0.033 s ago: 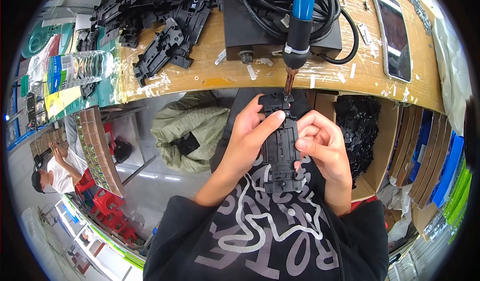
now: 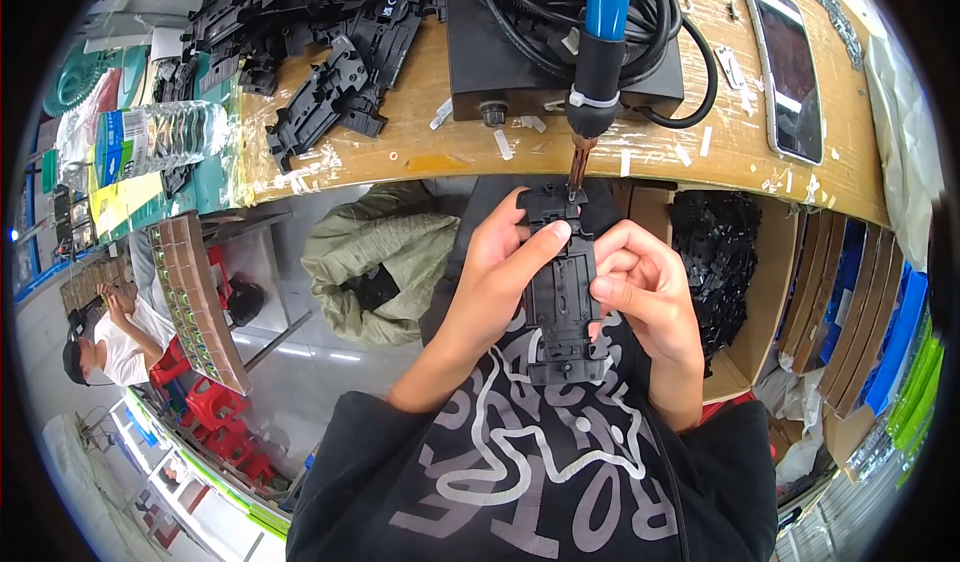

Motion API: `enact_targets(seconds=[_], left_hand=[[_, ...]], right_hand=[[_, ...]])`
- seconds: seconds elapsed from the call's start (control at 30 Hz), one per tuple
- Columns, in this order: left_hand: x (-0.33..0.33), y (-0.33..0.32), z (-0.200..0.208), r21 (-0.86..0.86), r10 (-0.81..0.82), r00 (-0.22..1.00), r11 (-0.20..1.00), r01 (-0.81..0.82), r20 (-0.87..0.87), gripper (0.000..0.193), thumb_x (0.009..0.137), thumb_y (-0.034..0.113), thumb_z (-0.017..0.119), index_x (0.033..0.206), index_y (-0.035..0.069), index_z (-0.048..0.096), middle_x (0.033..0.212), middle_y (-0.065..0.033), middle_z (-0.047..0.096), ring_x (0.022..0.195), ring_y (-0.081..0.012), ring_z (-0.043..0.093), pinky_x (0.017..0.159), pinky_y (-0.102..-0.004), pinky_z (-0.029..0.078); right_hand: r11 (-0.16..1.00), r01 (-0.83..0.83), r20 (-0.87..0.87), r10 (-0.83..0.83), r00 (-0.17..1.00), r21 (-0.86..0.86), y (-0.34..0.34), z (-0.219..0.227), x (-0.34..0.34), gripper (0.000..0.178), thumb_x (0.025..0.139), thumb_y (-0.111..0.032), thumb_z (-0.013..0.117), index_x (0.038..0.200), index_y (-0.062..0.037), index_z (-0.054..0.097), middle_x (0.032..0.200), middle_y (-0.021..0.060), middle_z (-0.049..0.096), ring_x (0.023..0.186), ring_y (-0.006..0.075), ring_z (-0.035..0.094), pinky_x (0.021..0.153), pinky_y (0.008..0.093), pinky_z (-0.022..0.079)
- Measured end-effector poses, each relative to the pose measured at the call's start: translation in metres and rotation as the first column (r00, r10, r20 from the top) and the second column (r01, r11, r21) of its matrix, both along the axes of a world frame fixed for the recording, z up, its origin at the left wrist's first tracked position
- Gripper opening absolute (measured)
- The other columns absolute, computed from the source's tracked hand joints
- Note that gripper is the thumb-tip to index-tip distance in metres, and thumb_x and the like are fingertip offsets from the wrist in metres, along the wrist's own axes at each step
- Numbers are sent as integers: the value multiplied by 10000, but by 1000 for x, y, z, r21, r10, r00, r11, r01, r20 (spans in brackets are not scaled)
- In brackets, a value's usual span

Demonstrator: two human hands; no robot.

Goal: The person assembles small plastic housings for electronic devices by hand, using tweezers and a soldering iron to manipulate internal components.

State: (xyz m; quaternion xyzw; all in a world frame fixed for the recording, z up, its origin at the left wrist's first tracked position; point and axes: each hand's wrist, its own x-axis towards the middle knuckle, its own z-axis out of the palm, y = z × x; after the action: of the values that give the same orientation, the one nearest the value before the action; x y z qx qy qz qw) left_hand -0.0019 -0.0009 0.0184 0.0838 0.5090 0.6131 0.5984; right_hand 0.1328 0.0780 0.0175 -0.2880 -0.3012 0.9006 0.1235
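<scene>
A long black plastic part (image 2: 565,302) stands upright between my two hands, just below the edge of the wooden bench (image 2: 420,157). My left hand (image 2: 495,272) grips its left side, with the thumb across the top end. My right hand (image 2: 645,297) holds its right side with curled fingers. From above hangs a blue-handled electric screwdriver (image 2: 600,52), and its bit (image 2: 577,172) touches the top end of the part.
On the bench are a black box with coiled cable (image 2: 500,52), a heap of black plastic parts (image 2: 300,32), a phone (image 2: 790,72) and a water bottle (image 2: 150,137). A cardboard box of black parts (image 2: 720,262) and a green bag (image 2: 375,257) are below. Another person (image 2: 110,347) sits far left.
</scene>
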Motion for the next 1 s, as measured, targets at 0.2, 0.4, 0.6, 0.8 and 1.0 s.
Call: enact_targets(seconds=[0.2, 0.4, 0.6, 0.8, 1.0], left_hand=[[3, -2, -14, 55, 14, 998, 998, -11, -64, 229, 790, 76, 489, 1000, -16, 475, 858, -41, 531, 730, -60, 500, 646, -186, 399], [3, -5, -38, -41, -167, 704, 980, 192, -690, 311, 760, 119, 593, 1006, -5, 450, 646, -40, 554, 549, -35, 471, 470, -190, 375], [-5, -17, -7, -319, -542, 500, 826, 465, -676, 248, 734, 140, 607, 941, 24, 536, 636, -27, 551, 503, -98, 494, 476, -223, 397], [25, 14, 71, 767, -69, 917, 526, 367, -392, 174, 739, 62, 547, 856, -67, 558, 702, -116, 598, 690, -249, 578, 566, -289, 474], [58, 20, 134, 670, 184, 982, 723, -166, 45, 187, 726, 96, 637, 887, 52, 554, 838, -57, 614, 554, -207, 505, 546, -120, 430]], right_hand=[[999, -4, 44, 2, 999, 47, 0, -7, 1, 140, 751, 8, 562, 849, 18, 462, 697, 70, 558, 567, 126, 561, 490, 238, 497], [950, -171, 210, 117, 971, 262, 14, -34, 13, 118, 743, -6, 556, 815, -23, 464, 676, -13, 481, 580, 33, 481, 463, 183, 439], [954, -141, 376, 33, 926, 265, 39, -67, 88, 174, 689, -1, 588, 809, -43, 469, 657, -28, 467, 551, 45, 476, 452, 203, 461], [639, 736, 365, -756, 544, 226, 47, -228, 218, 170, 780, -84, 516, 949, -95, 512, 796, -13, 526, 659, 93, 499, 588, 214, 421], [137, 973, 596, -803, 0, 185, 11, -353, 295, 213, 730, -110, 559, 876, 12, 464, 899, 125, 494, 816, 257, 535, 709, 352, 521]])
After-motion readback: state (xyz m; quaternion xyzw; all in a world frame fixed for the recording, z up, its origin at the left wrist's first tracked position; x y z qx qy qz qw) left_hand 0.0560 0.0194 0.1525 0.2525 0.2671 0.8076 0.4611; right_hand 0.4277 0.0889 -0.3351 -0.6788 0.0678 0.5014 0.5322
